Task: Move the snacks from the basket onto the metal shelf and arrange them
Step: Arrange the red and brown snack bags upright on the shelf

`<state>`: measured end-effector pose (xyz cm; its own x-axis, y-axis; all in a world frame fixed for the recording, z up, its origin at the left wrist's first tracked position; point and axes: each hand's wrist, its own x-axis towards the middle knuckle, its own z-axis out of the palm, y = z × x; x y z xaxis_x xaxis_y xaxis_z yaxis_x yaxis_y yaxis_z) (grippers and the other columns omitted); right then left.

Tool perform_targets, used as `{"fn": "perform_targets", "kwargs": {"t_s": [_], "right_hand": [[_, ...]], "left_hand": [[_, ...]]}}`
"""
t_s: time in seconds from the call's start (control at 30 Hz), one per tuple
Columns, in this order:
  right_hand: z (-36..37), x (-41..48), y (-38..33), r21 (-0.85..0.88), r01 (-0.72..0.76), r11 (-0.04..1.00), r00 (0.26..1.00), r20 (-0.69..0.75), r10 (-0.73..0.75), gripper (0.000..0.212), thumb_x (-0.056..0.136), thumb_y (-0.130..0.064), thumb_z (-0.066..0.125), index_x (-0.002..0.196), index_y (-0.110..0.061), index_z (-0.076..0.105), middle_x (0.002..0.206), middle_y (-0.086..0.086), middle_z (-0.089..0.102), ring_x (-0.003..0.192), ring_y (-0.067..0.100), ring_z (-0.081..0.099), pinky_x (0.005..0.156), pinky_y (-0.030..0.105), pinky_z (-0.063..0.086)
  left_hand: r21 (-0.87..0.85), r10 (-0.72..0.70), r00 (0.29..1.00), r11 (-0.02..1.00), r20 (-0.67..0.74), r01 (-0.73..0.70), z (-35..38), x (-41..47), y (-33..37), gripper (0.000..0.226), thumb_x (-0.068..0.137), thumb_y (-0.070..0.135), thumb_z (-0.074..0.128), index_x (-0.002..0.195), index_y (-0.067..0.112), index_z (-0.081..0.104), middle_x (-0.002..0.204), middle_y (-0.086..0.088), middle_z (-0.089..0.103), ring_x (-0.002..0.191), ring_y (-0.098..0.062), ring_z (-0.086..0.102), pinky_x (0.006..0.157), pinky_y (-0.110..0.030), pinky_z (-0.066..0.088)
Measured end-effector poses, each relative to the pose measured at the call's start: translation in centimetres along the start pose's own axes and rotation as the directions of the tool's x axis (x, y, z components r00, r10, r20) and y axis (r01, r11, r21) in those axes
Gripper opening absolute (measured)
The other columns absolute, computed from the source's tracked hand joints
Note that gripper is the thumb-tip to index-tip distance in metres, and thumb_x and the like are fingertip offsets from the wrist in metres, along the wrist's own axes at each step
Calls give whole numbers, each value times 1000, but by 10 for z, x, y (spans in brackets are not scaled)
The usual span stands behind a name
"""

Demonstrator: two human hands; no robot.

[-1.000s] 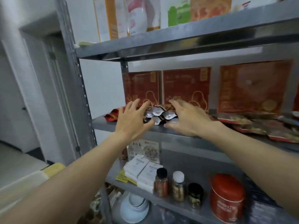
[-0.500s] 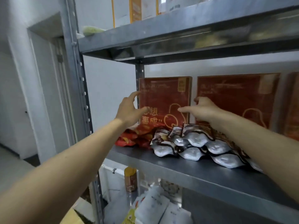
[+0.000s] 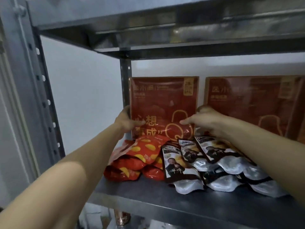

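My left hand [image 3: 124,121] grips the left edge of the upright red box [image 3: 162,103]: its thumb lies across the printed front, and its other fingers wrap behind the edge, out of view. My right hand [image 3: 203,119] grips the same box at its lower right edge, thumb [image 3: 186,121] pressed on the front, knuckles [image 3: 204,108] bent around the side. Both hands are closed on this box, which stands upright at the back of the metal shelf [image 3: 148,194], just beside the rear post [image 3: 125,83].

Directly below and in front of my left fingers lie the red snack bags [image 3: 138,156] with yellow shapes, stacked in a loose heap on the shelf surface. Below my right fingers, and touching the red bags on their right side, lie the dark and silver snack pouches [image 3: 198,164], overlapping one another in rows toward the front edge. My right forearm passes above the rightmost pouches.

Beyond my right hand a second red box [image 3: 254,103] stands upright against the back wall, apart from the first. Above both hands runs the underside of the upper shelf [image 3: 165,30].
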<state>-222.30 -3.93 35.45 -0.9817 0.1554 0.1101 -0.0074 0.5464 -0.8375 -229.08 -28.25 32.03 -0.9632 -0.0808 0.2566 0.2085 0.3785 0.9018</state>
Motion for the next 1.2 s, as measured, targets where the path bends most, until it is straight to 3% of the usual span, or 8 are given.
{"fn": "perform_targets", "kwargs": {"t_s": [0.3, 0.47, 0.6, 0.73, 0.9, 0.97, 1.07, 1.2], "right_hand": [[16, 13, -2, -112, -38, 993, 995, -92, 28, 55, 64, -13, 89, 111, -8, 62, 110, 7, 68, 105, 25, 63, 93, 38, 54], [20, 17, 2, -130, -37, 991, 993, -113, 22, 58, 63, -16, 89, 113, -10, 61, 113, 8, 67, 107, 25, 63, 90, 38, 55], [18, 12, -2, -153, -41, 987, 995, -96, 26, 63, 68, -22, 86, 122, -11, 57, 122, 9, 64, 109, 28, 61, 92, 41, 54], [8, 1, -3, -143, -27, 989, 993, -116, 10, 79, 75, -30, 83, 140, -8, 43, 138, 9, 53, 122, 27, 53, 91, 29, 45], [-17, -13, -7, -189, 24, 982, 989, -137, -50, 62, 73, -40, 83, 123, -12, 57, 122, 0, 59, 115, 20, 55, 85, 29, 44], [-27, -16, -4, -202, 67, 977, 987, -130, -95, 66, 68, -43, 85, 122, -14, 59, 123, -5, 60, 114, 18, 55, 93, 31, 46], [-45, -27, 5, -241, 97, 966, 983, -128, -131, 74, 63, -46, 87, 124, -16, 58, 128, -3, 60, 119, 22, 56, 98, 35, 47], [-81, -45, 18, -244, 119, 962, 968, -186, -167, 55, 68, -39, 87, 113, -16, 64, 111, 1, 67, 104, 21, 61, 82, 27, 47]], "left_hand": [[19, 116, 993, 993, -13, -116, 8, 31, -25, 62, 78, 12, 79, 129, 24, 46, 126, -6, 62, 116, -29, 60, 96, -45, 52], [38, 147, 989, 988, 8, -147, 7, 35, -29, 56, 81, 12, 77, 123, 27, 43, 126, -6, 60, 116, -29, 59, 93, -44, 52], [91, 153, 988, 984, 29, -155, 4, 33, -28, 66, 81, 18, 77, 134, 22, 39, 129, -6, 59, 119, -31, 58, 98, -46, 51], [129, 186, 982, 974, 23, -187, -1, 26, -18, 82, 76, 21, 82, 141, 20, 32, 132, -7, 58, 121, -31, 56, 100, -47, 49], [301, 287, 958, 915, -15, -270, -5, 10, 5, 82, 72, 19, 85, 137, 16, 36, 127, -7, 58, 116, -29, 57, 94, -38, 47], [380, 336, 940, 879, -62, -289, -3, 2, 14, 74, 72, 22, 85, 133, 13, 44, 123, -6, 56, 109, -27, 58, 84, -33, 45], [496, 371, 926, 819, -72, -289, 5, -9, 27, 60, 71, 28, 83, 124, 15, 56, 124, -9, 59, 110, -32, 57, 87, -39, 48], [547, 378, 924, 785, -50, -291, 31, -21, 42, 75, 65, 43, 84, 131, 25, 53, 121, -5, 64, 110, -29, 60, 90, -35, 51]]}}
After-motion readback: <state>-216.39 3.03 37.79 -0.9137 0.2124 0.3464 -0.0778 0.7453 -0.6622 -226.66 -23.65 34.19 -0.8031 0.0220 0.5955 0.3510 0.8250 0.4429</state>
